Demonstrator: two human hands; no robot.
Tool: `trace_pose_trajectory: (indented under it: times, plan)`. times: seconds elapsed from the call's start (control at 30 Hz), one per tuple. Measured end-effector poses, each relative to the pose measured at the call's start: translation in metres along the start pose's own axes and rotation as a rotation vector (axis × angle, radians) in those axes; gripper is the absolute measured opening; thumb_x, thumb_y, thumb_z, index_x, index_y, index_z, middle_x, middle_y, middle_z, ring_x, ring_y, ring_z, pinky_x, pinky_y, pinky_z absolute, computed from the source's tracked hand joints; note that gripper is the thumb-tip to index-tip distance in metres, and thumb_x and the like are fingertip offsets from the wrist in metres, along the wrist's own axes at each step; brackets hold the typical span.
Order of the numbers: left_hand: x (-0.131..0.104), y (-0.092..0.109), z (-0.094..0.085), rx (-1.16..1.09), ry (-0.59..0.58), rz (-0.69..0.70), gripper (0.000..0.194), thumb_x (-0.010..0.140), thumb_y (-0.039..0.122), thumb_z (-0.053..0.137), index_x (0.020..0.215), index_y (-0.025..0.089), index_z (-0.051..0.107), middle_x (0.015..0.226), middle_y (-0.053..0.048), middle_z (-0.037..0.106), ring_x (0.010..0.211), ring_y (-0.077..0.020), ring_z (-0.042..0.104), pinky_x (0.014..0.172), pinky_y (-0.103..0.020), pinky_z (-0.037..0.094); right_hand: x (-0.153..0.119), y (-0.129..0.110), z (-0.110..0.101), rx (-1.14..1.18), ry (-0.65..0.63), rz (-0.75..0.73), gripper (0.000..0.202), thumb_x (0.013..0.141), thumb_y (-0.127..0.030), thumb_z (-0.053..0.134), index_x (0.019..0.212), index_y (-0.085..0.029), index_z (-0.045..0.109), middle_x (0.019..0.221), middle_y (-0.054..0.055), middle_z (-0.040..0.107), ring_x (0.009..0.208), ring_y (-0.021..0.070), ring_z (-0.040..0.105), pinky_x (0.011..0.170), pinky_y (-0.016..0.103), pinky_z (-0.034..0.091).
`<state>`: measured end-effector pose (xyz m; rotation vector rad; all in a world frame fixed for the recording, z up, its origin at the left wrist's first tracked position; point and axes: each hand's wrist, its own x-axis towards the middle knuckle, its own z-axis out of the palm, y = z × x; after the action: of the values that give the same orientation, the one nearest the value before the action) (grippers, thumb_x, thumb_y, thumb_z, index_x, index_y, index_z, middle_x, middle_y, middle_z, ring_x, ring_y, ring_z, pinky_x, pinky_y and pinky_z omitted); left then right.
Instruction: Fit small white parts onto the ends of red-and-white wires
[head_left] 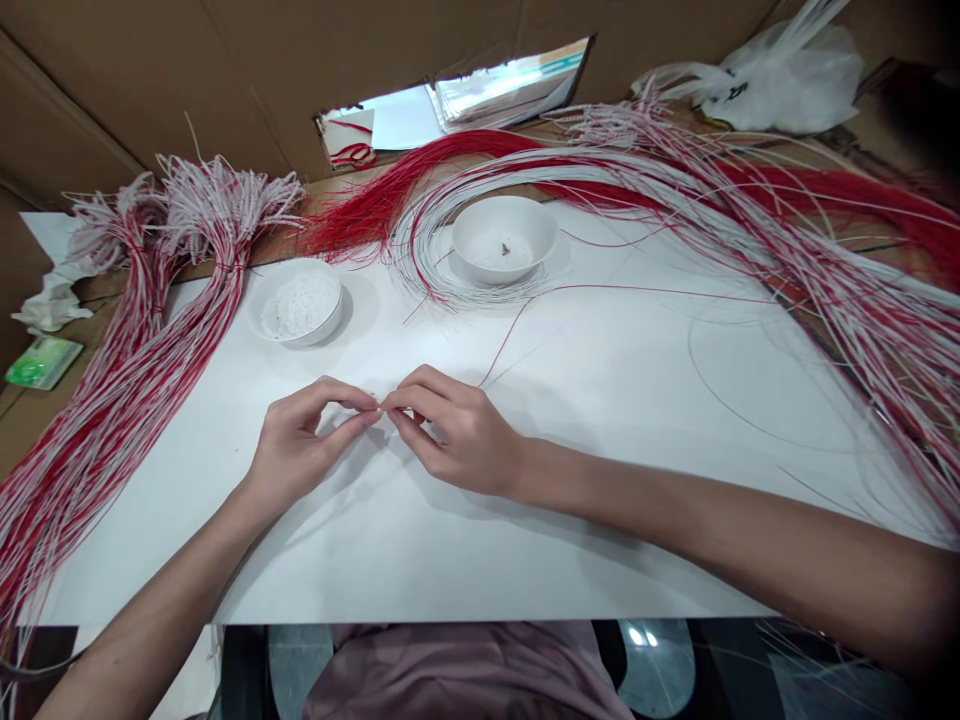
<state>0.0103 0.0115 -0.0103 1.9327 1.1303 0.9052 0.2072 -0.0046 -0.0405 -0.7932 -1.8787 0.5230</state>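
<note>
In the head view my left hand (304, 430) and my right hand (461, 430) meet fingertip to fingertip above the white work surface (450, 560). Each one pinches with thumb and index finger. Something tiny and pale sits between the fingertips, too small to make out. A thin red wire (517, 318) runs out from behind my right hand, bends, and stretches off to the right. Just beyond my left hand stands a white bowl (330, 322) with small white or clear pieces in it. Farther back is a second white bowl (469, 262) with a small dark bit inside.
Bundles of red and white wires (187, 310), with beaded or twisted ends, lie along the left. Loose red wires (420, 180) and white wires (439, 215) curve across the back to the right. A plastic bag (795, 80) and a green packet (43, 362) lie near the cardboard wall (225, 70).
</note>
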Motion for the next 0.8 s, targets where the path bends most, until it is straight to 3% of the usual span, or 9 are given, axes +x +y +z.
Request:
trace_pose_trajectory:
  times: [0.23, 0.43, 0.67, 0.8]
  plan:
    - [-0.0003, 0.0009, -0.0002, 0.003, -0.042, -0.006, 0.017, 0.081, 0.015, 0.070, 0.097, 0.022, 0.071, 0.092, -0.002, 0.071, 0.087, -0.0162, 0.066, 0.082, -0.031, 0.052, -0.0004, 0.0014, -0.0006, -0.029, -0.034, 0.001, 0.018, 0.097, -0.015, 0.043, 0.098, -0.015, 0.062, 0.089, 0.007, 0.061, 0.077, 0.0132, 0.058, 0.068, 0.027, 0.052]
    - [-0.0024, -0.0002, 0.0026, 0.023, 0.004, 0.024, 0.019, 0.080, 0.014, 0.071, 0.097, 0.023, 0.069, 0.089, -0.001, 0.070, 0.083, -0.0155, 0.066, 0.081, -0.032, 0.053, -0.0012, 0.0024, 0.0006, -0.028, -0.039, 0.011, 0.015, 0.097, -0.019, 0.048, 0.099, -0.014, 0.061, 0.089, 0.006, 0.062, 0.076, 0.0128, 0.058, 0.070, 0.027, 0.051]
    - [-0.0013, -0.0021, 0.0019, 0.067, 0.056, 0.022, 0.016, 0.080, 0.014, 0.071, 0.093, 0.022, 0.068, 0.088, -0.002, 0.068, 0.082, -0.0163, 0.065, 0.079, -0.033, 0.053, 0.0011, -0.0017, -0.0004, -0.103, -0.016, 0.176, 0.015, 0.079, -0.005, 0.049, 0.087, -0.015, 0.058, 0.085, 0.004, 0.058, 0.069, 0.0128, 0.054, 0.064, 0.027, 0.047]
    - [0.0000, -0.0024, 0.0016, 0.097, 0.046, 0.034, 0.013, 0.081, 0.014, 0.069, 0.092, 0.021, 0.068, 0.088, -0.002, 0.068, 0.083, -0.0167, 0.064, 0.080, -0.034, 0.052, 0.0021, -0.0016, -0.0009, -0.077, -0.045, 0.198, 0.020, 0.078, -0.003, 0.047, 0.089, -0.015, 0.058, 0.086, 0.004, 0.059, 0.071, 0.0129, 0.054, 0.066, 0.027, 0.046]
